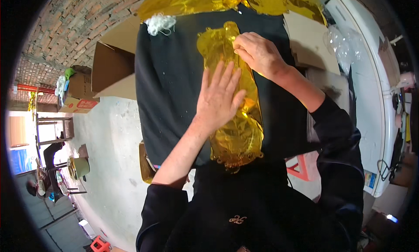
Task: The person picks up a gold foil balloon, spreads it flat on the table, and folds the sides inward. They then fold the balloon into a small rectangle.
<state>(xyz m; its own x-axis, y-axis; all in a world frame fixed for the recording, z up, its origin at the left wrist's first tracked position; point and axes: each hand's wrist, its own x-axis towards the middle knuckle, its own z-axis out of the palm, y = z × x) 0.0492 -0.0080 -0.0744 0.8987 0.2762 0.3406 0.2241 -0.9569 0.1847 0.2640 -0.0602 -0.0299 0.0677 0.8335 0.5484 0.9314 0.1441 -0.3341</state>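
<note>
A flat gold foil balloon (pixel 235 136) lies lengthwise on a black cloth-covered table (pixel 170 86) in front of me. It has a rounded tab at its far end and small loops along its near edge. My left hand (pixel 218 97) rests flat on the middle of the foil, fingers spread, holding nothing. Near the far end, my right hand (pixel 259 53) is closed, its thumb and fingers pinched together at the foil's right edge. Whether anything small is between those fingertips is hidden.
More gold foil sheets (pixel 192 5) lie across the table's far end. A tangle of white thread (pixel 160 24) sits at the far left corner. Open cardboard boxes (pixel 114 70) stand at the left, clear plastic (pixel 345 44) and a white appliance (pixel 371 99) at the right.
</note>
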